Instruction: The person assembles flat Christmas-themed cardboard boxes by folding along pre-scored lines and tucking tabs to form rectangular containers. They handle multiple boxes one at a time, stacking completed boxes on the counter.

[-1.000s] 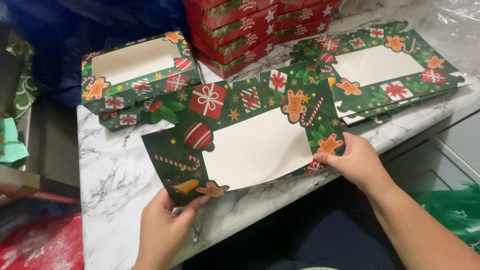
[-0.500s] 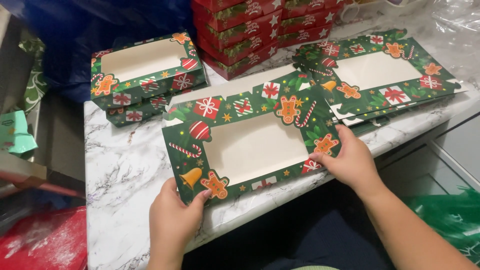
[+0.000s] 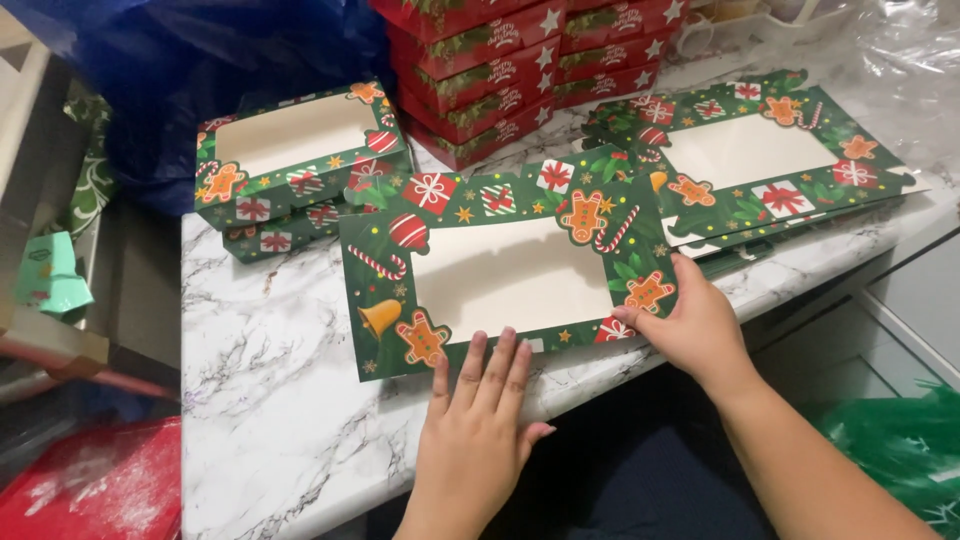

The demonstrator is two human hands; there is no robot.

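A flat, unfolded green gift box (image 3: 500, 215) with a clear window and holiday pictures lies on the marble counter (image 3: 270, 400). My left hand (image 3: 480, 420) lies flat, fingers together, pressing its near edge down. Over at the box's near right corner, my right hand (image 3: 690, 320) rests palm down, fingertips on the card. Neither hand grips anything.
Folded green window boxes (image 3: 300, 160) are stacked at the back left. A pile of flat green boxes (image 3: 760, 160) lies at the right. Red boxes (image 3: 510, 70) are stacked at the back. Blue plastic sheeting (image 3: 170, 70) hangs behind, and a green bag (image 3: 900, 450) sits low at right.
The flat box went from tilted and lifted at its near edge to lying flat on the counter. Both hands let go of its edges and now press on it.
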